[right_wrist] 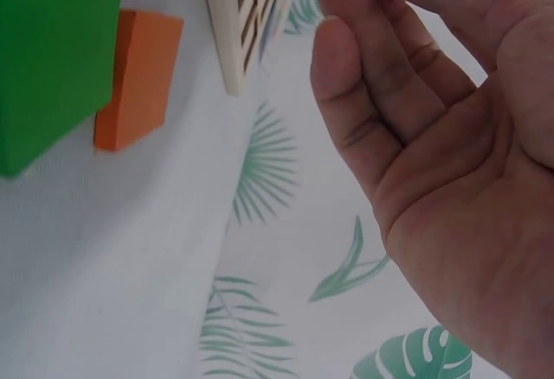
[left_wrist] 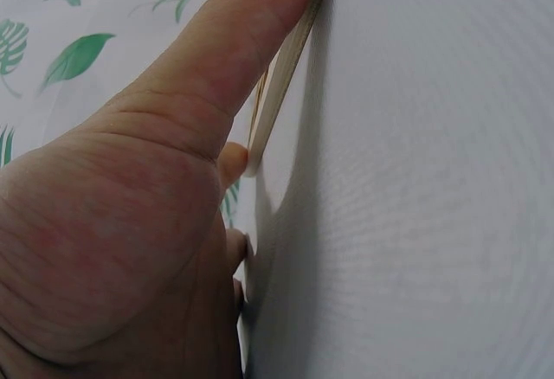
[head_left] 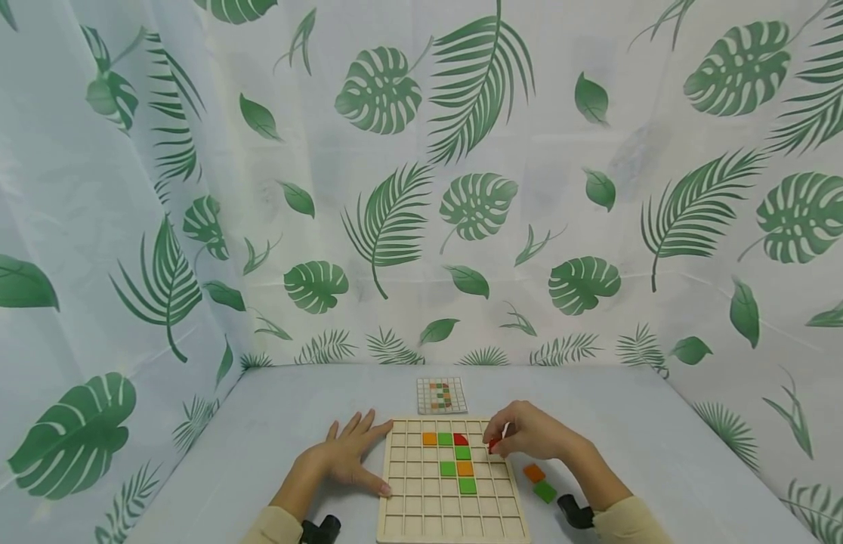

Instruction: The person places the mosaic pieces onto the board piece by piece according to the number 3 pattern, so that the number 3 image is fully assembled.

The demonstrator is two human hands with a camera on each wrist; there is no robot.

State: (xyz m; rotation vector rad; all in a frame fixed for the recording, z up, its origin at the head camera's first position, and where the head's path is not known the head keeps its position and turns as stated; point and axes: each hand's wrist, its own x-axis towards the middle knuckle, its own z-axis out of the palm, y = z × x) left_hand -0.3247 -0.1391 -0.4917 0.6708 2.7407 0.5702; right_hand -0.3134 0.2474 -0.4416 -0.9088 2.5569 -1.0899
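Note:
A wooden grid board (head_left: 421, 514) lies on the table, holding several green, orange and red tiles in its cells. Among them are an orange tile (head_left: 430, 439), a green tile (head_left: 445, 439) and a red tile with a rounded corner (head_left: 461, 439) along the top. My left hand (head_left: 343, 459) rests with spread fingers at the board's left side, thumb (left_wrist: 247, 46) against its edge. Over the board's upper right, my right hand (head_left: 530, 431) pinches a small red tile (head_left: 495, 444) between thumb and fingers; only a sliver of red shows in the right wrist view.
Right of the board lie a loose orange tile (head_left: 533, 474) and a loose green tile (head_left: 545, 492), seen close up in the right wrist view. Behind the board is a card (head_left: 442, 396) printed with a coloured grid pattern. A leaf-print curtain (head_left: 408, 302) hangs behind the table.

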